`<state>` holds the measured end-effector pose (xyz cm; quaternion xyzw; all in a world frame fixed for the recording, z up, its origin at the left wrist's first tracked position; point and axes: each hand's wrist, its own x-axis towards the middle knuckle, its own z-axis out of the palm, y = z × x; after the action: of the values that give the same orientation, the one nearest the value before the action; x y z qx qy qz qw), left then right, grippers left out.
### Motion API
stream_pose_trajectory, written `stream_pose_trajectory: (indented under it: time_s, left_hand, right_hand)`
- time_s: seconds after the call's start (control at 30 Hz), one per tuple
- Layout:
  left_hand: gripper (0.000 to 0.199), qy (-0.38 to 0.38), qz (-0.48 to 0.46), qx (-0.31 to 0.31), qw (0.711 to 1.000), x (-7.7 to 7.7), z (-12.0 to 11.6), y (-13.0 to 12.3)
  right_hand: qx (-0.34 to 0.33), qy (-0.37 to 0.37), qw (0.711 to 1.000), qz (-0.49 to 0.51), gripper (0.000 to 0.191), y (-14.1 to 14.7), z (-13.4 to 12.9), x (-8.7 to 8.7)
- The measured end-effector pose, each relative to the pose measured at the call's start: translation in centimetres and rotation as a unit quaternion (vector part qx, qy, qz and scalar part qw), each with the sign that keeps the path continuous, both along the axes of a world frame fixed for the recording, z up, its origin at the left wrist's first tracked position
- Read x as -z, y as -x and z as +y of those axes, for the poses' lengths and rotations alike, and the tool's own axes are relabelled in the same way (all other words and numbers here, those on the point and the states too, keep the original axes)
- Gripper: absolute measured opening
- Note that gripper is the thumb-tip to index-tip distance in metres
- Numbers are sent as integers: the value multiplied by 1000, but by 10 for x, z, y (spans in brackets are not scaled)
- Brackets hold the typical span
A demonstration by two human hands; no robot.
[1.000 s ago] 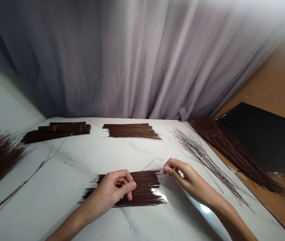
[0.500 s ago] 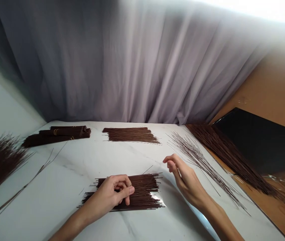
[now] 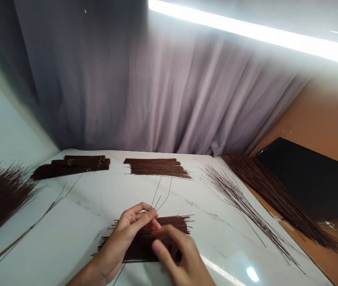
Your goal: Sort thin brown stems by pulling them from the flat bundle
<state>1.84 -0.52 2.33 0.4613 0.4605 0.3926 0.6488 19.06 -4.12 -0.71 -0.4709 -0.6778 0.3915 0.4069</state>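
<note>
My left hand (image 3: 135, 230) is closed in a pinch on several thin dark brown strands (image 3: 160, 198), whose ends stick up above the fingertips. One strand end also shows below the wrist. Beneath both hands lies a pile of short dark brown sticks (image 3: 175, 223), its middle partly hidden. Close beside the left fingertips, my right hand (image 3: 183, 254) hovers over the pile's right part, with thumb and index finger apart. Nothing shows between them, and its other fingers are partly hidden.
Farther back lie another stick pile (image 3: 157, 167) and dark tied bundles (image 3: 82, 163). Loose long strands (image 3: 240, 202) spread on the right, by a thicker bundle (image 3: 276, 198) and a black panel (image 3: 300, 174). More strands lie left (image 3: 2, 198) on the white marbled table (image 3: 97, 202).
My right hand has come in from the right to the left hand and the pile. My left hand, with no strands visible in it before, now pinches several. The view has tilted up slightly.
</note>
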Motion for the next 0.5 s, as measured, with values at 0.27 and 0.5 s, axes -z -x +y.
stream_pose_trajectory:
  time_s: [0.27,0.5]
  left_hand:
    - [41,56,-28,-24,998,3,-15,-14]
    - [11,-264,323,22,909,27,10,7]
  right_hand:
    - [-109,166,954,224,44,28,-5,8]
    - [115,-61,981,-144,32,-78,31,-16]
